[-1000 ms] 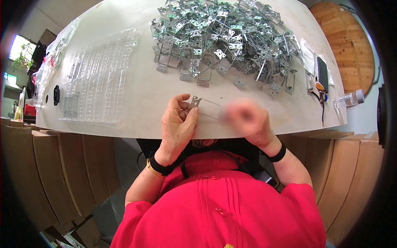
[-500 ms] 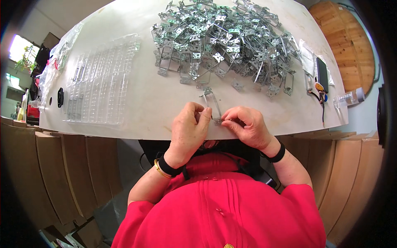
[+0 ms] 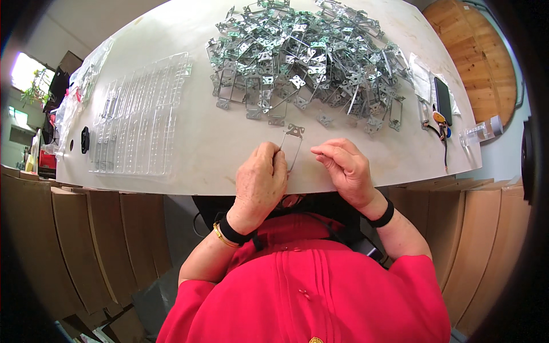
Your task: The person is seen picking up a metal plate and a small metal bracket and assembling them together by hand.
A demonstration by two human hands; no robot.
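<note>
Between the thumb and fingers of my left hand (image 3: pixel 260 180) is a slim metal bracket (image 3: pixel 294 131), two thin rods with a punched plate at the far end. Its near end is mostly hidden by my fingers. To the right, apart from the bracket, my right hand (image 3: pixel 350 174) has its thumb and fingertips drawn together; anything between them is too small to make out. Beyond both hands lies a large heap of similar metal brackets (image 3: pixel 309 63), with a loose piece (image 3: pixel 325 119) at its near edge.
On the left lies a clear plastic tray (image 3: pixel 137 123) with long slots and a few metal pieces in it. A small black object (image 3: pixel 85 140) sits beside it. A phone (image 3: pixel 442 102), a tool with an orange part (image 3: pixel 439 118) and a clear tube (image 3: pixel 477 134) are on the right.
My right hand has come away from the bracket's near end and moved slightly right. In my left hand the bracket has turned, its far plate now facing up.
</note>
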